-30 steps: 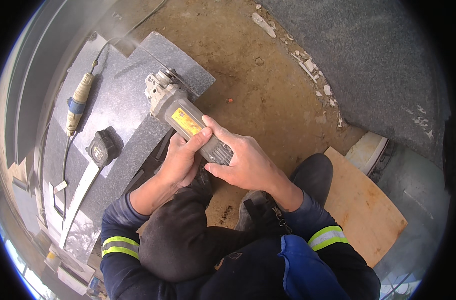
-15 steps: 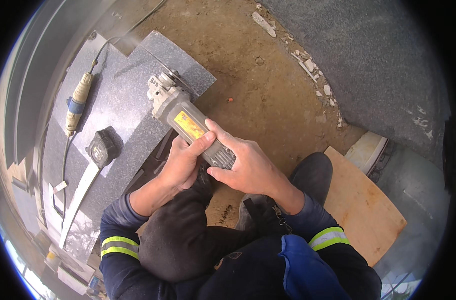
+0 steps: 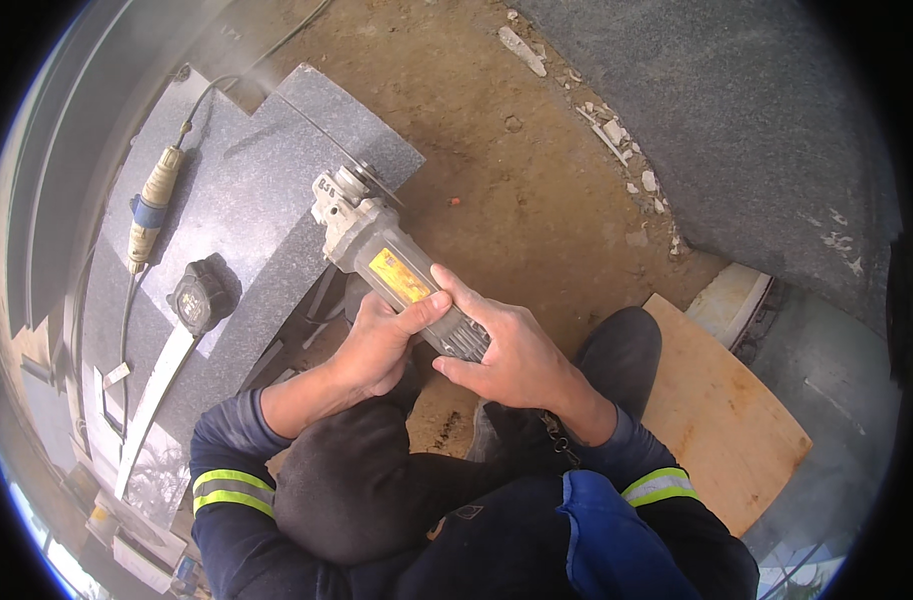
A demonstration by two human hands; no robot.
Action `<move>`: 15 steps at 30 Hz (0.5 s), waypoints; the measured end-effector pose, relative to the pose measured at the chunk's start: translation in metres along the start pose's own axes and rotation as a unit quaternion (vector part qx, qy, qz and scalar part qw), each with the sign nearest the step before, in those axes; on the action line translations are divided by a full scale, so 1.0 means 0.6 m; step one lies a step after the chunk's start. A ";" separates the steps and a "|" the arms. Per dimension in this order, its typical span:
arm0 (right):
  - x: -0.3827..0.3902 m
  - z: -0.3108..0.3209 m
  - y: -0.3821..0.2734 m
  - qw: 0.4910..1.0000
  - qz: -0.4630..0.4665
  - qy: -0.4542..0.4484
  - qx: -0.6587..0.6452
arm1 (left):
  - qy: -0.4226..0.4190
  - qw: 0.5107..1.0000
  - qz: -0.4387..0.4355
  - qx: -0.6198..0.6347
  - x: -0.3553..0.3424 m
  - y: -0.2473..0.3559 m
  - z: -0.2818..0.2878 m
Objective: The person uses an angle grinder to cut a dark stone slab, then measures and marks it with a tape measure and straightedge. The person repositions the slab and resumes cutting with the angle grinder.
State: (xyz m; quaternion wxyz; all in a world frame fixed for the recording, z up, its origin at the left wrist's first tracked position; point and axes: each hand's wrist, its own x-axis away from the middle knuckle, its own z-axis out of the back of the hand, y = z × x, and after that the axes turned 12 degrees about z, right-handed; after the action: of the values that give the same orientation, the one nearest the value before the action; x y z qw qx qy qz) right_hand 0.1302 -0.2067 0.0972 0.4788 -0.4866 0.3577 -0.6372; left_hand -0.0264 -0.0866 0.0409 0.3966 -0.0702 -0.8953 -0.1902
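Observation:
Both my hands are closed around a dusty grey angle grinder [image 3: 389, 262] with a yellow label on its body. My left hand [image 3: 385, 345] grips the underside and left of the body, thumb on top. My right hand [image 3: 509, 340] wraps the vented rear end, one finger lying along the body. The thin cutting disc [image 3: 380, 184] stands on edge at the right part of a speckled grey stone slab [image 3: 277, 180]. A narrow cut line runs from the disc toward the slab's far edge, with dust hanging there.
On the slab lie a cable connector [image 3: 155, 205] in beige and blue, and a black tape measure [image 3: 199, 298] with its white blade pulled out. A wooden board [image 3: 722, 410] lies at my right. Broken white chips [image 3: 614, 130] line the dirt ground by a dark grey surface [image 3: 757, 130].
The angle grinder and both hands have shifted toward me and slightly right. The disc has come nearer along the slab, and more of the cut line shows behind it.

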 end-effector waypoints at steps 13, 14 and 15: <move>0.026 -0.005 0.014 0.999 0.041 0.027 0.013 | -0.019 0.999 0.027 0.002 0.004 -0.006 -0.012; 0.027 -0.004 0.011 0.999 0.027 0.023 0.006 | -0.022 0.999 0.030 0.003 0.003 -0.007 -0.012; 0.029 -0.004 0.011 0.999 0.034 0.025 0.010 | -0.026 0.999 0.033 0.003 0.003 -0.008 -0.012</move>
State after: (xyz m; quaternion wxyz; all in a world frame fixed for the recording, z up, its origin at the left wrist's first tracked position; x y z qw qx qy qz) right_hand 0.1285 -0.2256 0.0952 0.4957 -0.4531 0.3801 -0.6360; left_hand -0.0241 -0.0937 0.0453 0.3794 -0.1035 -0.9031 -0.1726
